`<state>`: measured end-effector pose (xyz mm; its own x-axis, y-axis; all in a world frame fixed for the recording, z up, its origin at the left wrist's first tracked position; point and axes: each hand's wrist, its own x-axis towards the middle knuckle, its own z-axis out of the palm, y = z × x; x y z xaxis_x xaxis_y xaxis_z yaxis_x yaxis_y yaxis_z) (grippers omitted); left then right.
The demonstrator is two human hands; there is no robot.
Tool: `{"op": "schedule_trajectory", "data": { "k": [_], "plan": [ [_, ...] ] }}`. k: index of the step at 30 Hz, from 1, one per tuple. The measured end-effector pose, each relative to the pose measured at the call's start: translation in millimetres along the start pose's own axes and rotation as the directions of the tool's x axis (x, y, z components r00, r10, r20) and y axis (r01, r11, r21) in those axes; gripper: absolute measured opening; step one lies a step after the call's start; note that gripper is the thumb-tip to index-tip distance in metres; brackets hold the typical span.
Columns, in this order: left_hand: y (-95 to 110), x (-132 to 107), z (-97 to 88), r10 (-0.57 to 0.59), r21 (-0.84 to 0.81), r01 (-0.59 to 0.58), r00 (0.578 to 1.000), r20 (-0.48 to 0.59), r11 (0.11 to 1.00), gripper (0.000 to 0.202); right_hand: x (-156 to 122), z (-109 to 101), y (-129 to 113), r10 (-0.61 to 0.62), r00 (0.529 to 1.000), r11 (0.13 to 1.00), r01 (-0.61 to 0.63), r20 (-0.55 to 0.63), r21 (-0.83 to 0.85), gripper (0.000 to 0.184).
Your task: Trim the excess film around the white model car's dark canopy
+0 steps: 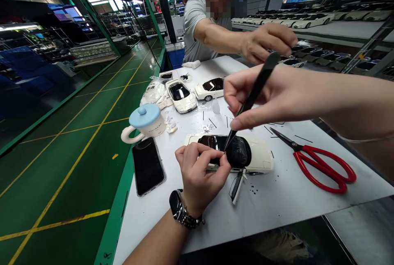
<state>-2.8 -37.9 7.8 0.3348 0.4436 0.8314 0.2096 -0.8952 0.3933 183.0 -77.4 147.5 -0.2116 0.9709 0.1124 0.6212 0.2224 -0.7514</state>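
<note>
A white model car (260, 157) with a dark roof lies in front of me on the white table, one of its doors (236, 187) swung open towards me. In my right hand (261, 96) is a pair of black tweezers (257, 82), tips pointing down at the side of the car. My left hand (205, 170) rests against the car, thumb and forefinger pinched together right at the tweezer tips. Whatever tiny piece may be between those fingers is too small to make out.
Red-handled scissors (323, 166) lie at right. At left are a phone (148, 166) and a lidded mug (146, 121). Two more white model cars (181, 95) stand farther back. Across the table a co-worker's hand (267, 41) reaches over. Shelves of model cars (308, 20) stand behind.
</note>
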Motion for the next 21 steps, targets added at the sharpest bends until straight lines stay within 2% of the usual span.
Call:
{"op": "schedule_trajectory", "data": {
  "k": [4,7,11,14,18,20,21],
  "plan": [
    [-0.6,0.2,0.3,0.008,0.001,-0.008,1.000,-0.005,1.000,0.010,13.5,0.6,-10.6,-0.050,0.990,0.982,0.072,0.131,-0.172,0.024],
    [-0.5,0.3,0.6,0.016,0.002,-0.016,1.000,-0.009,1.000,0.010,17.4,2.5,-12.4,-0.082,0.983,0.972,0.116,0.165,-0.204,0.023],
    [0.3,0.2,0.7,0.010,0.002,-0.010,1.000,-0.002,1.000,0.010,17.4,6.1,-13.0,-0.049,0.983,0.971,0.089,0.179,-0.223,0.025],
    [0.4,0.0,0.8,0.001,0.005,-0.001,1.000,0.002,1.000,0.009,17.6,8.4,-10.8,-0.015,0.987,0.982,0.044,0.160,-0.182,0.026],
    [0.3,-0.1,0.8,-0.006,0.007,0.006,1.000,-0.002,1.000,0.009,15.9,8.6,-0.6,0.038,0.994,0.999,-0.038,0.101,-0.001,0.024],
    [0.4,0.0,0.9,-0.002,0.007,0.003,1.000,-0.007,1.000,0.009,9.4,9.5,6.2,0.042,0.999,0.995,-0.042,0.005,0.094,0.023],
    [0.4,0.2,0.9,-0.004,0.004,0.004,1.000,-0.008,1.000,0.009,3.9,11.1,9.8,0.025,0.996,0.990,-0.013,-0.081,0.141,0.023]
  ]
}}
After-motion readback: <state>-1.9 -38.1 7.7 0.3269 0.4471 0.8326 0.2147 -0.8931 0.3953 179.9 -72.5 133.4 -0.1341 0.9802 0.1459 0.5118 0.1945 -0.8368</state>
